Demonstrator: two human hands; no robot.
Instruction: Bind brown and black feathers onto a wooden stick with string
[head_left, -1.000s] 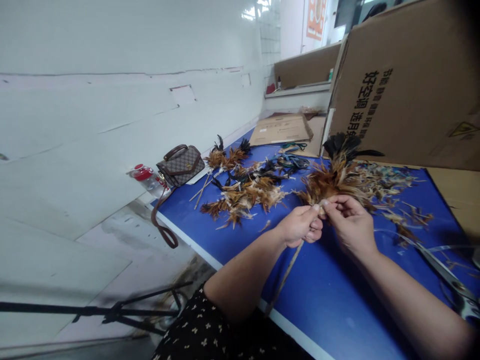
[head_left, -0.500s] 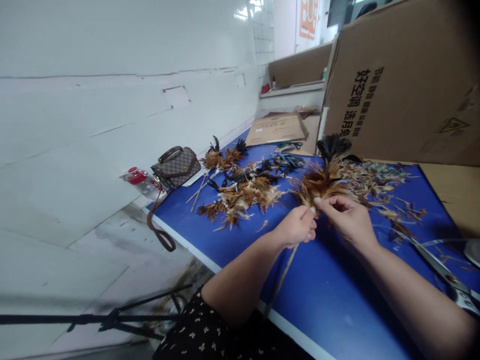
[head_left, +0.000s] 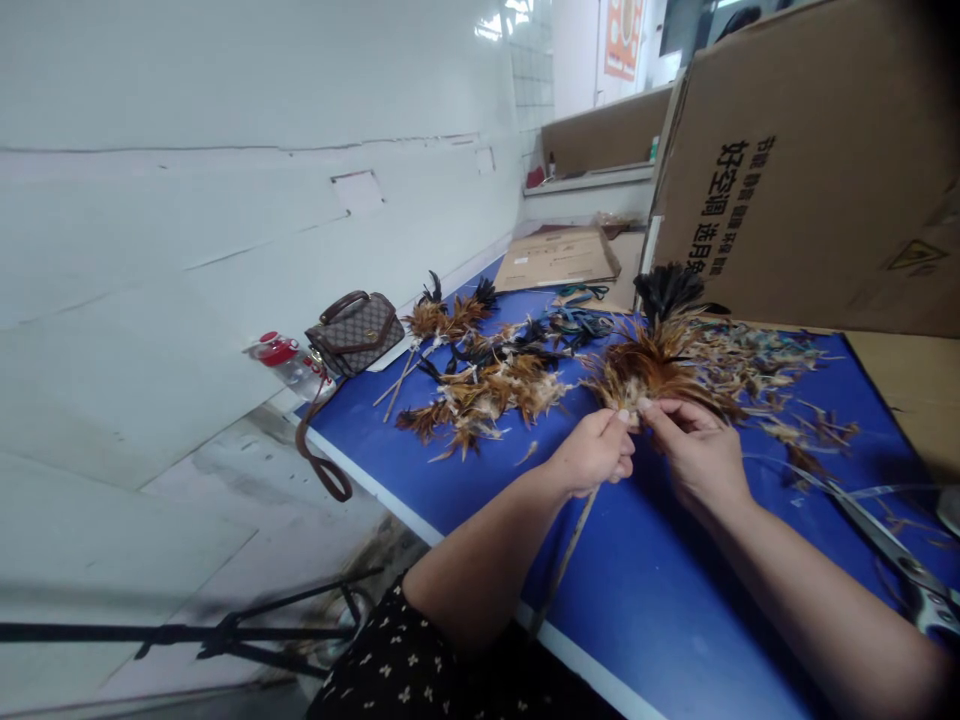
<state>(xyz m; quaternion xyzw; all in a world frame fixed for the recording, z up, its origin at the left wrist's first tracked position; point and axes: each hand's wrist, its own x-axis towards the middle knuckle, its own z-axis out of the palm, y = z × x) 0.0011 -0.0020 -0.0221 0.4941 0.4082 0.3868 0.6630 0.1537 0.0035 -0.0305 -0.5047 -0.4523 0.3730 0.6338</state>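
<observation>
A feather duster [head_left: 646,360] with brown and golden feathers and a black tuft at its far end is between my hands. Its thin stick [head_left: 574,550] slants down toward the table's front edge. My left hand [head_left: 596,452] is closed round the stick just below the feathers. At the pale feather bases my right hand [head_left: 697,440] pinches with thumb and forefinger; the exact bit between the fingertips is too small to tell. Loose brown feathers [head_left: 487,390] lie left of the duster, and mottled feathers [head_left: 750,360] spread behind my right hand.
Scissors [head_left: 885,540] lie at the right of the blue table [head_left: 450,500]. A patterned handbag [head_left: 356,335] and a red-capped bottle [head_left: 281,355] stand at the left edge. A large cardboard box [head_left: 817,180] rises behind, beside flat cardboard [head_left: 559,258]. Black tripod legs [head_left: 225,635] are lower left.
My right hand's fingertips have shifted slightly to the right along the feather bases, baring more pale feather. My left hand keeps its grip on the stick. The view has shifted a little.
</observation>
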